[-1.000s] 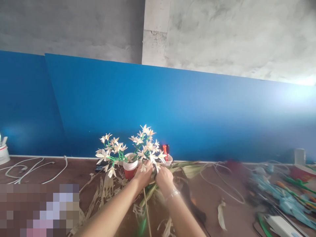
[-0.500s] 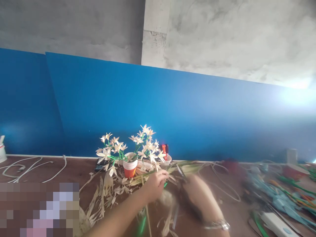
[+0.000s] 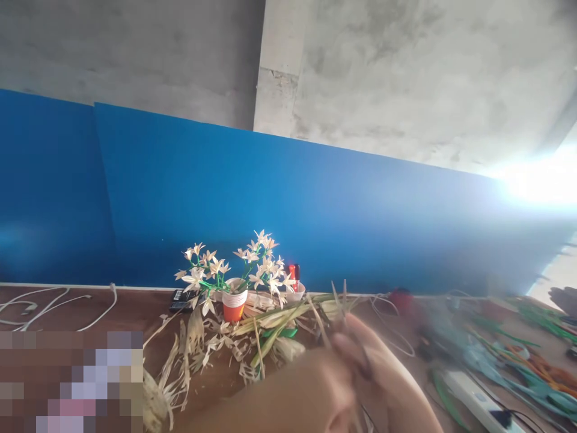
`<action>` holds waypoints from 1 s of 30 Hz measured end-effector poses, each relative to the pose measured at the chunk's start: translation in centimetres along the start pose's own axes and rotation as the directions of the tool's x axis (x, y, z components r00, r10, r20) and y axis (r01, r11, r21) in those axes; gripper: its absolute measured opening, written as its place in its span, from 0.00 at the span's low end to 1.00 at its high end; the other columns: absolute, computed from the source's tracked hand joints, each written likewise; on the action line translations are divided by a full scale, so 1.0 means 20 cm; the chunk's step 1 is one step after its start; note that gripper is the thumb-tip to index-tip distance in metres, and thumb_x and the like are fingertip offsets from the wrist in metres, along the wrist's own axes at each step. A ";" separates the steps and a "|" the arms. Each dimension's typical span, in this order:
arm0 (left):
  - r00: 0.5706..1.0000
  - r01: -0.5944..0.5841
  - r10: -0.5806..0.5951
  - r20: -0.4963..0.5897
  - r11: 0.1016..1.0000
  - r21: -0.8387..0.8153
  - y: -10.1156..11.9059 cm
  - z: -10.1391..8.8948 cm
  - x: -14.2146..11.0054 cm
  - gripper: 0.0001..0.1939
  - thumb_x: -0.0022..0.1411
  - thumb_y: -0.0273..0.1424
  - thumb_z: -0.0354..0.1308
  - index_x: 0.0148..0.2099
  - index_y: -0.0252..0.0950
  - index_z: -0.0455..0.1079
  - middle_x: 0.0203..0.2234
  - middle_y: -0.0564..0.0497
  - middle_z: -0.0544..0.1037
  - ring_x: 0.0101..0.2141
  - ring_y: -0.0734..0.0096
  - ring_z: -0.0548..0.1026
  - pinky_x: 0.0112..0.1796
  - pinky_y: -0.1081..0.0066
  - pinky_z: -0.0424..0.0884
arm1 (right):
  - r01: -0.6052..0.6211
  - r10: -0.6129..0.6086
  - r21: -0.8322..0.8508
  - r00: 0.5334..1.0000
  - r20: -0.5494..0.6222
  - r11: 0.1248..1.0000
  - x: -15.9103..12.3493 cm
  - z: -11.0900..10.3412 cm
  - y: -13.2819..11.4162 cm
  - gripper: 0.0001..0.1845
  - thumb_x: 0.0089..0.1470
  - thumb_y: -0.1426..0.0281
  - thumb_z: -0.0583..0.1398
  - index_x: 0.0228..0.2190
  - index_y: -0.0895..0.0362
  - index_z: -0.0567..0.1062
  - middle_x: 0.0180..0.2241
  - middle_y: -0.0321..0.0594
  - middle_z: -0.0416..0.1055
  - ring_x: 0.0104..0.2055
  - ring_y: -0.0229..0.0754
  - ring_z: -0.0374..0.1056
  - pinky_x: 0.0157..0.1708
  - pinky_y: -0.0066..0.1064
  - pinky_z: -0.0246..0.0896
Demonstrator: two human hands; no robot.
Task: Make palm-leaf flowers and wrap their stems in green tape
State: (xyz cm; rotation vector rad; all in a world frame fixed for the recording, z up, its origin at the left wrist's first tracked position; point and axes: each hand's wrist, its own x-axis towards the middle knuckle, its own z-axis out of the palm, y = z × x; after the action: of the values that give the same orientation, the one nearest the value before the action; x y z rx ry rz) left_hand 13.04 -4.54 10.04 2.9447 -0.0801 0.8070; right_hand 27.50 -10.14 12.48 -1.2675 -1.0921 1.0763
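My right hand (image 3: 376,367) is closed round a pair of scissors (image 3: 344,299), whose two thin blades point up and stand slightly apart. Close beside it, my left hand (image 3: 331,385) is blurred and curled, with a narrow strip of dry husk (image 3: 318,320) rising from its fingers. Beyond the hands lie long pale-green and straw-coloured husk leaves (image 3: 288,314). Behind these, an orange and white paper cup (image 3: 234,305) carries green stems with cream husk flowers (image 3: 193,278). The lower fingers of both hands are partly hidden.
Husk scraps (image 3: 192,346) litter the brown table left of my arms. A small white cup (image 3: 295,293) holds red and dark-handled tools. White cables (image 3: 54,307) lie at left. A white power strip (image 3: 469,397) and tangled coloured strips are at right, before a blue partition (image 3: 270,198).
Both hands have come nearer to me and closer together; my left hand has moved right and down, away from the husk pile. The scissors now point upward, and the view has shifted slightly.
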 end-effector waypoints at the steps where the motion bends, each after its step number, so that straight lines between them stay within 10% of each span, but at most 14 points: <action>1: 0.998 -0.054 0.053 0.022 0.998 0.036 0.02 0.02 0.00 0.05 0.54 0.26 0.54 0.31 0.33 0.71 0.28 0.45 0.73 0.35 0.62 0.68 0.38 0.69 0.66 | -0.021 0.022 -0.009 0.999 0.031 1.000 0.00 0.00 0.01 0.14 0.43 0.62 0.65 0.30 0.56 0.70 0.23 0.33 0.66 0.23 0.36 0.62 0.21 0.24 0.53; 4: 0.997 -0.083 0.083 -0.006 0.997 -0.002 0.06 0.05 -0.04 0.06 0.55 0.25 0.53 0.29 0.35 0.70 0.27 0.46 0.72 0.34 0.62 0.68 0.35 0.68 0.65 | -0.024 0.025 -0.016 1.000 0.009 1.000 0.01 0.00 0.04 0.12 0.43 0.64 0.64 0.28 0.56 0.69 0.20 0.30 0.64 0.21 0.33 0.58 0.19 0.23 0.49; 7: 0.946 0.086 -0.178 -0.270 0.943 -0.320 0.07 0.05 -0.11 0.05 0.54 0.25 0.53 0.30 0.38 0.70 0.33 0.47 0.72 0.35 0.66 0.69 0.36 0.70 0.65 | 0.018 -0.015 0.032 0.996 -0.085 0.999 0.03 0.05 0.04 0.14 0.39 0.66 0.66 0.28 0.55 0.67 0.17 0.27 0.60 0.18 0.32 0.55 0.18 0.23 0.47; 9: 0.723 0.295 -0.562 -0.402 0.777 -0.556 0.06 0.05 -0.18 0.05 0.54 0.27 0.52 0.31 0.37 0.69 0.32 0.47 0.71 0.31 0.68 0.69 0.34 0.70 0.64 | 0.085 -0.078 0.043 0.986 -0.148 0.995 0.04 0.11 0.03 0.15 0.38 0.66 0.65 0.28 0.55 0.66 0.17 0.26 0.58 0.18 0.31 0.53 0.18 0.23 0.47; 11: 0.484 0.449 -0.846 -0.223 0.459 -0.767 0.03 0.05 -0.24 0.05 0.51 0.29 0.57 0.33 0.36 0.70 0.26 0.51 0.72 0.27 0.70 0.68 0.28 0.72 0.62 | 0.174 -0.170 0.010 0.971 -0.169 0.985 0.08 0.20 0.01 0.15 0.38 0.65 0.65 0.28 0.55 0.66 0.18 0.27 0.59 0.18 0.31 0.52 0.18 0.23 0.47; 15: 0.372 0.383 -0.921 0.113 0.042 -0.923 -0.04 0.05 -0.39 0.09 0.44 0.34 0.64 0.25 0.34 0.70 0.18 0.54 0.72 0.21 0.73 0.68 0.25 0.74 0.61 | 0.285 -0.283 0.029 0.957 -0.059 0.958 0.17 0.41 0.01 0.17 0.36 0.66 0.66 0.28 0.55 0.65 0.21 0.29 0.61 0.21 0.32 0.53 0.21 0.23 0.51; 18: 0.305 0.285 -0.952 0.034 0.057 -0.957 -0.06 0.03 -0.51 0.10 0.43 0.34 0.66 0.22 0.34 0.69 0.16 0.55 0.72 0.21 0.73 0.69 0.26 0.74 0.62 | 0.341 -0.342 0.033 0.938 0.063 0.940 0.22 0.55 0.07 0.14 0.39 0.67 0.64 0.28 0.55 0.65 0.22 0.31 0.63 0.24 0.34 0.57 0.23 0.24 0.55; 23: 0.066 0.103 -0.979 -0.191 0.197 -0.975 -0.05 0.01 -0.66 0.13 0.43 0.36 0.67 0.31 0.35 0.71 0.25 0.50 0.77 0.30 0.66 0.74 0.35 0.70 0.68 | 0.352 -0.328 -0.041 0.903 0.276 0.935 0.25 0.68 0.26 0.08 0.42 0.70 0.62 0.26 0.57 0.67 0.24 0.33 0.66 0.26 0.36 0.60 0.25 0.25 0.57; 30: 0.064 0.184 -0.986 -0.154 0.163 -0.969 -0.02 0.02 -0.71 0.11 0.45 0.37 0.66 0.27 0.35 0.70 0.20 0.52 0.74 0.24 0.68 0.72 0.28 0.72 0.67 | 0.318 -0.236 -0.133 0.874 0.425 0.939 0.29 0.69 0.37 0.04 0.42 0.74 0.60 0.26 0.58 0.69 0.21 0.32 0.65 0.25 0.35 0.59 0.25 0.25 0.55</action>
State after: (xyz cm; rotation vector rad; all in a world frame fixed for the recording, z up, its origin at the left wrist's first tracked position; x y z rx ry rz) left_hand 1.02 -3.79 2.50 1.0369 0.8603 1.3675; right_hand 14.80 -2.11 5.32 -1.0160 -1.6812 1.0479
